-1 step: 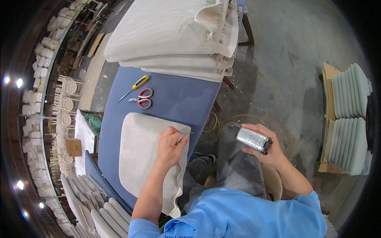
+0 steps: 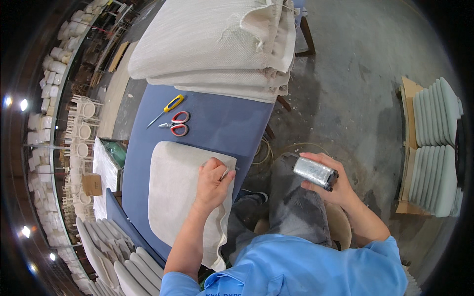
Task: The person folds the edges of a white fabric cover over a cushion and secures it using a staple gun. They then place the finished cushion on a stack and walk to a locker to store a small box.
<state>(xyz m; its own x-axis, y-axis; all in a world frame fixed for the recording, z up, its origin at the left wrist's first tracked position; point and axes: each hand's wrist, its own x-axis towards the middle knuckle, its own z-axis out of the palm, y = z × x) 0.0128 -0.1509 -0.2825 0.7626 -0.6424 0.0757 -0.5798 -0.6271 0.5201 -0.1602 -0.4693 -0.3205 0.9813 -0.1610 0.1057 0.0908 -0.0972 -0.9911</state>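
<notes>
A cream fabric-covered seat pad (image 2: 177,185) lies on the blue-grey padded table (image 2: 207,118) in front of me. My left hand (image 2: 216,181) is closed at the pad's upper right edge, pinching the fabric there. Loose cloth hangs down the pad's right side. Over my right thigh, apart from the pad, my right hand (image 2: 338,185) is wrapped round a silver metal-bodied tool with a black end, which looks like a pneumatic staple gun (image 2: 315,172). Its handle is hidden in my palm. Beyond the pad lie red-handled scissors (image 2: 178,124) and a yellow-handled screwdriver (image 2: 170,106).
A thick stack of cream covers (image 2: 207,44) fills the table's far end. Light grey pads stand in a carton (image 2: 407,148) at the right, and more pads (image 2: 113,241) stand at the lower left. A coiled hose (image 2: 265,152) lies on the floor beside the table.
</notes>
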